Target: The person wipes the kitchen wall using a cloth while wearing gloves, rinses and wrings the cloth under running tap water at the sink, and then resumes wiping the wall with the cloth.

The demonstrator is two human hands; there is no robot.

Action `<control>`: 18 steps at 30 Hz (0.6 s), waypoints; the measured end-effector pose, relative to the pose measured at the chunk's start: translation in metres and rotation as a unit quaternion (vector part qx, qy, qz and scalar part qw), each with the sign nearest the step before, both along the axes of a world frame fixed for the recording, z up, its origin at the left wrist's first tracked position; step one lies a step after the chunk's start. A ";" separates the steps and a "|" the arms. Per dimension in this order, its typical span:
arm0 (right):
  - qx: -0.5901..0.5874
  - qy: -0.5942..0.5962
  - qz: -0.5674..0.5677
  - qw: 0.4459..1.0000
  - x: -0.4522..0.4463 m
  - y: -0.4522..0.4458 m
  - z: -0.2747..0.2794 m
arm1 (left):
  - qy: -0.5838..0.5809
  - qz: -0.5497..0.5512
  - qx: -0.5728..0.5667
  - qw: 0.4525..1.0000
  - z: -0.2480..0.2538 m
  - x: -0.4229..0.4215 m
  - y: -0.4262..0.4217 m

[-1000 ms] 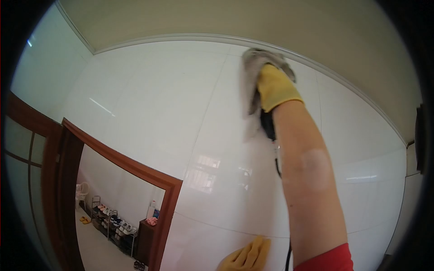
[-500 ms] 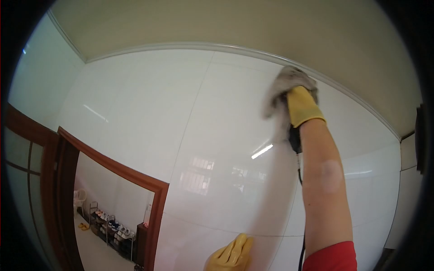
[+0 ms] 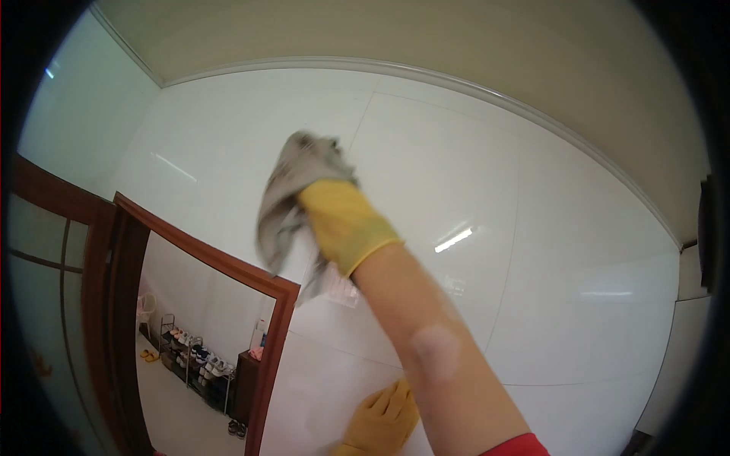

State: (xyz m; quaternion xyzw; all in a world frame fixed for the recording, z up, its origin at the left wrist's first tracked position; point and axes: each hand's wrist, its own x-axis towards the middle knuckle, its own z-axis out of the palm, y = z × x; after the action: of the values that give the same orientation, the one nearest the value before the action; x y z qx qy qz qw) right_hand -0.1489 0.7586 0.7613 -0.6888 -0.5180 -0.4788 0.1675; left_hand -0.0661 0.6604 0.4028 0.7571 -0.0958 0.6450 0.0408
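Note:
In a yellow rubber glove, my right hand (image 3: 346, 224) reaches up across the white tiled wall (image 3: 449, 152), a red sleeve showing at the arm's lower end. It is closed on a crumpled grey rag (image 3: 293, 175), pressed against the upper wall left of a tile seam. The rag's loose end hangs down, slightly blurred, and my fingers are hidden in it. Lower down, my left hand (image 3: 380, 422), also gloved in yellow, lies against the wall with its fingers stretched out and holds nothing. Part of it is cut off by the bottom edge.
A brown wooden door frame (image 3: 228, 262) stands at the lower left, with a glazed door (image 3: 46, 296) beside it. Through the doorway are a shoe rack (image 3: 199, 365) with several shoes and a pair of yellow slippers (image 3: 149, 356). Ceiling trim (image 3: 357, 63) runs above the wall.
My right hand has swept the rag leftward and down, from near the ceiling trim at right to above the doorway. My left hand has stayed nearly in place. The view has shifted slightly.

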 end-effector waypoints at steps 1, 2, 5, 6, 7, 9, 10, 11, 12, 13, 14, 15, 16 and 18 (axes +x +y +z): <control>0.008 -0.070 0.001 0.998 0.006 0.004 -0.007 | 0.003 0.000 -0.002 1.000 0.002 -0.003 -0.003; 0.018 -0.098 0.007 0.995 0.013 0.001 -0.006 | -0.043 0.007 0.015 0.999 0.013 -0.011 -0.006; 0.078 -0.078 -0.022 0.994 0.037 -0.032 0.022 | -0.090 0.020 0.034 0.995 0.022 -0.019 -0.012; 0.099 -0.065 -0.049 0.992 0.042 -0.044 0.033 | -0.090 0.019 0.033 0.995 0.024 -0.018 -0.013; 0.113 -0.057 -0.075 0.989 0.044 -0.052 0.046 | -0.095 0.021 0.034 0.995 0.026 -0.015 -0.012; 0.133 -0.038 -0.131 0.982 0.044 -0.066 0.075 | -0.105 0.017 0.036 0.994 0.024 -0.010 -0.011; 0.134 -0.030 -0.142 0.980 0.046 -0.067 0.081 | -0.103 0.019 0.037 0.994 0.023 -0.010 -0.011; 0.130 -0.025 -0.148 0.980 0.045 -0.063 0.083 | -0.099 0.019 0.038 0.994 0.025 -0.013 -0.012; 0.125 -0.019 -0.148 0.981 0.047 -0.061 0.080 | -0.095 0.018 0.039 0.995 0.025 -0.016 -0.012; 0.120 -0.015 -0.142 0.983 0.050 -0.058 0.073 | -0.098 0.019 0.035 0.994 0.024 -0.016 -0.010; 0.115 -0.011 -0.139 0.983 0.054 -0.059 0.060 | -0.088 0.017 0.035 0.995 0.024 -0.013 -0.009; 0.109 -0.004 -0.137 0.985 0.063 -0.065 0.045 | -0.076 0.013 0.036 0.996 0.023 -0.011 -0.009; 0.107 0.000 -0.140 0.984 0.071 -0.069 0.037 | -0.080 0.011 0.034 0.996 0.023 -0.010 -0.009; 0.102 0.005 -0.153 0.983 0.080 -0.078 0.021 | -0.086 0.040 0.051 0.994 0.024 -0.011 -0.008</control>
State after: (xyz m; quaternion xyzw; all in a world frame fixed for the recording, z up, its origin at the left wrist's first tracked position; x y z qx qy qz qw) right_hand -0.0685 0.6809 0.7820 -0.7416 -0.3544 -0.5453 0.1644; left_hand -0.0769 0.6523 0.4267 0.7030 -0.1015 0.7032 -0.0323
